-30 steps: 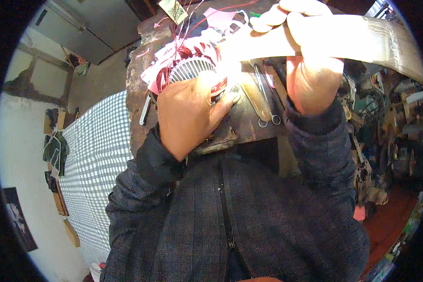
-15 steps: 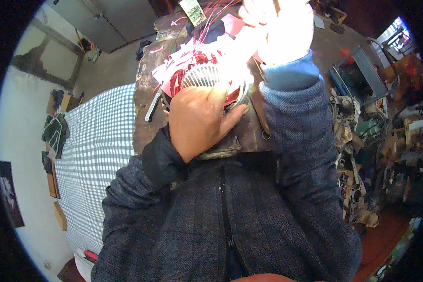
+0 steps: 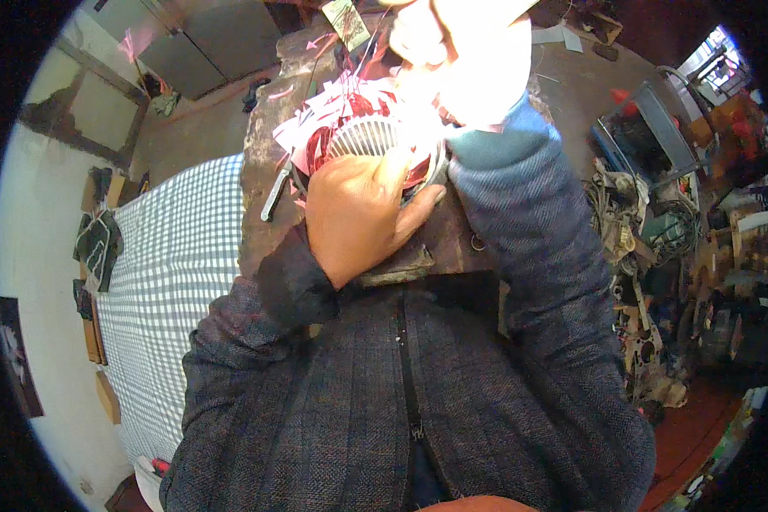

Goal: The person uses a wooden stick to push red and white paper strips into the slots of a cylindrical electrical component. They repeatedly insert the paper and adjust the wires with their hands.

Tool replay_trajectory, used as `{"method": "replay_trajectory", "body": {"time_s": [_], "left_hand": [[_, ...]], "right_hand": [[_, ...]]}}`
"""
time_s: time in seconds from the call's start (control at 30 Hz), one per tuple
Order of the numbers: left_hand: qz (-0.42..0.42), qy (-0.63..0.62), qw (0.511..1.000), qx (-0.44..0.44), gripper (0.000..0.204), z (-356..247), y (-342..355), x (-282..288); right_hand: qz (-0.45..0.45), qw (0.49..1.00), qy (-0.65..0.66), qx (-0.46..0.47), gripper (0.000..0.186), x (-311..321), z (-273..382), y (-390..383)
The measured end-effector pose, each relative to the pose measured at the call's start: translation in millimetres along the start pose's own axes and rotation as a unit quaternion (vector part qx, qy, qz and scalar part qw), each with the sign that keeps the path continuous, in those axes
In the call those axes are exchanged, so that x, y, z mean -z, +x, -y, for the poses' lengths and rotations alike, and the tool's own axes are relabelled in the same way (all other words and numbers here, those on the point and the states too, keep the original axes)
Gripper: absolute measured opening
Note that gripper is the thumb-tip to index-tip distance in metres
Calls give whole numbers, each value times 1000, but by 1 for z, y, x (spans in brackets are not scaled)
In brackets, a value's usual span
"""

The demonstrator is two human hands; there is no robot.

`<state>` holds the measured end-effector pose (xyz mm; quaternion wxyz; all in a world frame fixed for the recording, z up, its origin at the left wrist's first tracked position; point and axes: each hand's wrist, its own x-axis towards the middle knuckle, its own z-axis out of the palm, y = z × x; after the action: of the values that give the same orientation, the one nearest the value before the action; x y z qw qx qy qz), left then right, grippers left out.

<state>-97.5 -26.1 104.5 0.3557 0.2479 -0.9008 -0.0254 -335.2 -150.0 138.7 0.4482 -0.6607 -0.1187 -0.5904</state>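
Observation:
A motor stator [image 3: 365, 136] with a ribbed metal bore sits on the worn wooden bench. Shiny red wire coils [image 3: 319, 145] and pink insulating paper [image 3: 293, 138] ring it. My left hand [image 3: 357, 213] grips its near rim, fingertips over the bore and thumb along the outside. Beyond the stator's far right side is my right hand [image 3: 474, 64], bleached by bright light. Its fingers are washed out, so whatever they hold cannot be made out. Loose thin red wires [image 3: 371, 55] rise from the far side of the coils.
Left of the stator lies a knife [image 3: 275, 194]. A printed card [image 3: 346, 24] is at the bench's far end. A checked cloth [image 3: 175, 282] covers a surface to the left. Cables and machine parts [image 3: 648, 213] crowd the right side. A small ring [image 3: 478, 244] lies near the right sleeve.
My right hand has shifted left and slightly away, over the far side of the stator. A pink blur has appeared at the upper left. My left hand keeps its hold.

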Motion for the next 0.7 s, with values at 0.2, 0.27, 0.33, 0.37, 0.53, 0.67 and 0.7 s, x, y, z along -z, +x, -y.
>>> {"method": "replay_trajectory", "body": {"time_s": [0.2,0.27,0.33,0.37,0.53,0.67,0.7], "left_hand": [[11,19,1000,-17,36,1,5,0],[18,28,999,-1,35,0,7,0],[4,17,1000,7,34,-3,7,1],[-3,8,1000,1,33,-4,6,1],[4,26,1000,5,33,-5,4,3],[0,31,999,9,33,-6,2,1],[-4,27,1000,10,32,-6,2,1]], "right_hand": [[-290,954,81,8,35,-4,6,-18],[-265,964,-34,4,38,-17,3,-10],[-186,982,13,-27,43,-38,-6,0],[-128,972,188,-55,45,-49,-12,7],[-194,876,257,-358,42,-29,0,40],[-137,988,45,-62,45,-35,-3,20],[-134,982,-94,-96,41,-46,-7,19]]}}
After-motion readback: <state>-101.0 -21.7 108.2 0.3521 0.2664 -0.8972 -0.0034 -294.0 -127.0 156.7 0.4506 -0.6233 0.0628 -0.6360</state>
